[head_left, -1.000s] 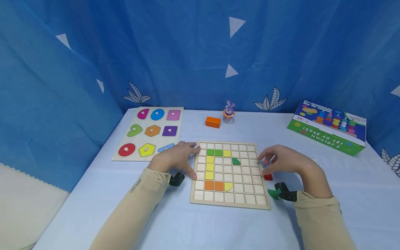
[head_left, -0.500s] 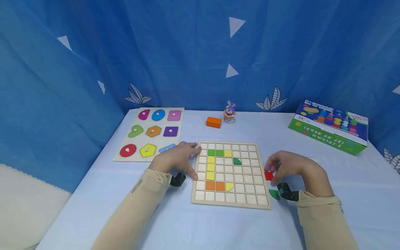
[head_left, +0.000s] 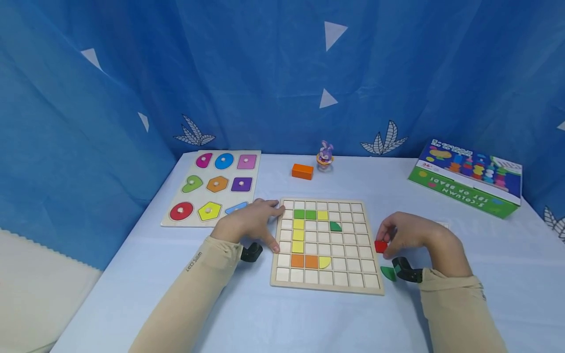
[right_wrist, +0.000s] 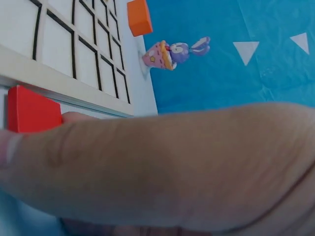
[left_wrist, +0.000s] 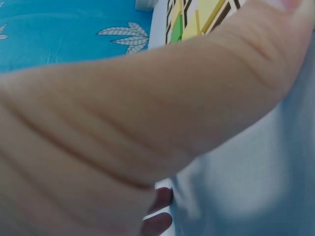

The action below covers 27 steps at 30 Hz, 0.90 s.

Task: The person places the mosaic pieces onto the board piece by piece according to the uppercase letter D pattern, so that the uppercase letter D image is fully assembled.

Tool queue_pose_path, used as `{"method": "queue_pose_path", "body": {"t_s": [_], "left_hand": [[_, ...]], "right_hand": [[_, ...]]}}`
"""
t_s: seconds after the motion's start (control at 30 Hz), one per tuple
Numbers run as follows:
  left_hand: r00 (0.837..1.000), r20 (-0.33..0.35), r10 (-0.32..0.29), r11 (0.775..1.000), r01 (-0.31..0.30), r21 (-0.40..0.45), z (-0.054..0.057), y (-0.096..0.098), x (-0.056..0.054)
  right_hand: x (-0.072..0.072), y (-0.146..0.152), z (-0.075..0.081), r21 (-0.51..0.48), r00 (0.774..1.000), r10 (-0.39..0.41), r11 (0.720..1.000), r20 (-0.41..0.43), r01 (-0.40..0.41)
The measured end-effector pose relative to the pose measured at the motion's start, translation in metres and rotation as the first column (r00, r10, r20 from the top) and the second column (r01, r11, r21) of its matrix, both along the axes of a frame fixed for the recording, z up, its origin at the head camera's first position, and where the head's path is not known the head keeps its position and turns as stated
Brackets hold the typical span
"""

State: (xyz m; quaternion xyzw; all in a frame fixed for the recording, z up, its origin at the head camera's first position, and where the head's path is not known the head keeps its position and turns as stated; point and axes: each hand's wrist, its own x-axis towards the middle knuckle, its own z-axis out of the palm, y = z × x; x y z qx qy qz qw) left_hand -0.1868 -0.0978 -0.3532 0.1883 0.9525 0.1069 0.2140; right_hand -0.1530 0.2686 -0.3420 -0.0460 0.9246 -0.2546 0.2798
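Note:
A wooden grid board (head_left: 326, 290) lies in the middle of the table, with yellow, green and orange tiles in some of its cells. My left hand (head_left: 247, 221) rests at the board's left edge, thumb and fingers spread apart along it. Just off the board's right edge, my right hand (head_left: 410, 233) pinches a red square tile (head_left: 381, 246) between thumb and fingers. The right wrist view shows the red tile (right_wrist: 34, 110) close beside the board's rim. A green quarter-circle tile (head_left: 388, 273) lies on the table below that hand.
A knob puzzle board (head_left: 212, 189) with coloured shapes lies at the back left. Behind the grid stand an orange block (head_left: 302, 171) and a purple rabbit figure (head_left: 324, 154). A boxed bead set (head_left: 468, 177) sits at the back right, before a blue curtain (head_left: 282, 73).
My right hand has moved right and down, off the board's edge to the red tile, and has taken hold of it. The left hand stays at the board's left edge.

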Motion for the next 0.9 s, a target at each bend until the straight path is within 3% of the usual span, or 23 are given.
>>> {"method": "queue_pose_path", "body": {"t_s": [0.3, 0.57, 0.9], "left_hand": [[1.000, -0.003, -0.005, 1.000, 0.005, 0.000, 0.001, 0.000, 0.000], [1.000, -0.003, 0.000, 1.000, 0.000, -0.004, 0.001, 0.000, 0.000], [1.000, -0.006, 0.006, 1.000, -0.006, 0.002, 0.000, 0.000, 0.000]], "right_hand": [[0.001, 0.002, 0.010, 0.032, 0.998, 0.036, 0.999, -0.048, -0.034], [0.002, -0.015, 0.019, -0.042, 0.989, 0.089, 0.995, -0.115, -0.094], [0.000, -0.052, 0.011, -0.105, 0.977, 0.120, 0.985, -0.177, -0.140]]}}
